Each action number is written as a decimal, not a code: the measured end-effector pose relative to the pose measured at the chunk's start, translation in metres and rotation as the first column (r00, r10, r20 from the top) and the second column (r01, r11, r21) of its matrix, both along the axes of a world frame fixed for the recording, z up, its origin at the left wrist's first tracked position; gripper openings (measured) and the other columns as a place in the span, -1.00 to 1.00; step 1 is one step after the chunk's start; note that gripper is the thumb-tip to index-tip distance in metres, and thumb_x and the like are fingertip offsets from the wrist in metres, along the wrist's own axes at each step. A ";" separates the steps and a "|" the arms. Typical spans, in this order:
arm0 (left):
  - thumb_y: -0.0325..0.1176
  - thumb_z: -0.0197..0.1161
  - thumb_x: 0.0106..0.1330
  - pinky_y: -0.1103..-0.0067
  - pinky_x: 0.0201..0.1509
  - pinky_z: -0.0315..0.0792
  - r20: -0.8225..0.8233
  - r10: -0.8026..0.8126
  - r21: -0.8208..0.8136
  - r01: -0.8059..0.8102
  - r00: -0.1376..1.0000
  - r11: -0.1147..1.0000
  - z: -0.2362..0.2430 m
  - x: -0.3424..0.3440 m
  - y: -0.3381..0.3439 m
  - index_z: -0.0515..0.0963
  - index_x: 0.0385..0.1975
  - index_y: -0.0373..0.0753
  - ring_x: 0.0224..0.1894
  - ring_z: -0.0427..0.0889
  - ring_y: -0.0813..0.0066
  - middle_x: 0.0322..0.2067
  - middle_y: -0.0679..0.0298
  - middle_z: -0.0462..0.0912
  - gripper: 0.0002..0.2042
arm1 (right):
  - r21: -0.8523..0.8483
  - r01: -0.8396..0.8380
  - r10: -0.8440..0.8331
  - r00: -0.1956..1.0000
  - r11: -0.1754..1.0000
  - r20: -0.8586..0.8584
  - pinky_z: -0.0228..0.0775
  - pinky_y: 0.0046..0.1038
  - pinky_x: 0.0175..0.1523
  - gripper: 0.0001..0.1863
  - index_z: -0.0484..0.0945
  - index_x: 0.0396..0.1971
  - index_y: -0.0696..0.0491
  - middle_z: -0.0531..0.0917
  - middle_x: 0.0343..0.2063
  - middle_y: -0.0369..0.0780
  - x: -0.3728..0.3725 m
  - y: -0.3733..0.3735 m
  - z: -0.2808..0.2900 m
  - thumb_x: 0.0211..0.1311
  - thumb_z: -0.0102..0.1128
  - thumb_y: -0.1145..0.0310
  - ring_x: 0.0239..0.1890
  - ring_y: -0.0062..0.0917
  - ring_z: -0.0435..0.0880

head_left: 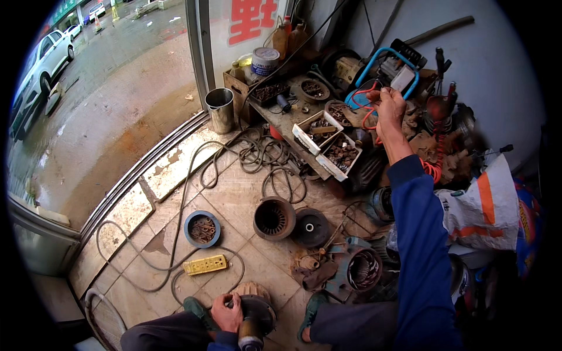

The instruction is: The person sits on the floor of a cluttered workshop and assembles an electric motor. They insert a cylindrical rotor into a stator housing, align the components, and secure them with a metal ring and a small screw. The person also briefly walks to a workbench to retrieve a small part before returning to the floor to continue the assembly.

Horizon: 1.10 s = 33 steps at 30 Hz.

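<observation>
My right hand (390, 109) is stretched out over the cluttered workbench (288, 120), its fingers closed on a thin red hose (364, 114) that loops beside a blue-framed machine (383, 67). More of the red hose lies coiled (434, 168) to the right of my blue sleeve. Low in the view, between my knees, my left hand (227, 313) grips the rim of a round dark metal motor part (257, 308) on the floor. A short cylinder (250, 337) sticks out just below it.
On the tiled floor lie a yellow power strip (205, 264), a blue-rimmed dish of rusty parts (202, 229), a finned motor housing (274, 218), a dark end cover (312, 227), a wound stator (363, 269) and tangled cables (257, 153). A steel bucket (220, 109) stands by the door track.
</observation>
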<state>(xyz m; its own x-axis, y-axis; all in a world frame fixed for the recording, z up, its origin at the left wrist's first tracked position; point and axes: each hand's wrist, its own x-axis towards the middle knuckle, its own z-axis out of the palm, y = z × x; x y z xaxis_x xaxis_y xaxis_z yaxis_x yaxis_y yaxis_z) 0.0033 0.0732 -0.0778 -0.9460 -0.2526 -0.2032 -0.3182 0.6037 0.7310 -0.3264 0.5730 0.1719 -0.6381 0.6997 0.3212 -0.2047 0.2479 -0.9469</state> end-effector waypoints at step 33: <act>-0.36 0.37 0.23 0.47 -0.04 0.52 -0.393 -0.463 0.405 0.601 0.795 0.689 0.076 0.113 0.095 0.55 0.02 -0.41 -0.19 0.69 0.36 -0.18 0.12 0.71 -0.60 | -0.109 -0.647 0.634 0.676 0.755 0.376 0.54 -0.44 -0.33 -0.82 0.54 -0.23 0.23 0.68 -0.50 -0.15 0.445 -0.268 0.058 0.33 0.12 0.41 -0.44 -0.49 0.70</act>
<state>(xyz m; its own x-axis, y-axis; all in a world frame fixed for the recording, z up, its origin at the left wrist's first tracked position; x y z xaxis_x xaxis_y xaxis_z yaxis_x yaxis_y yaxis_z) 0.1164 0.1678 -0.0018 -0.9206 0.3770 0.1015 0.1709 0.1554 0.9730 0.1184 0.3055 0.2294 -0.9974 0.0689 -0.0200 0.0346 0.2178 -0.9754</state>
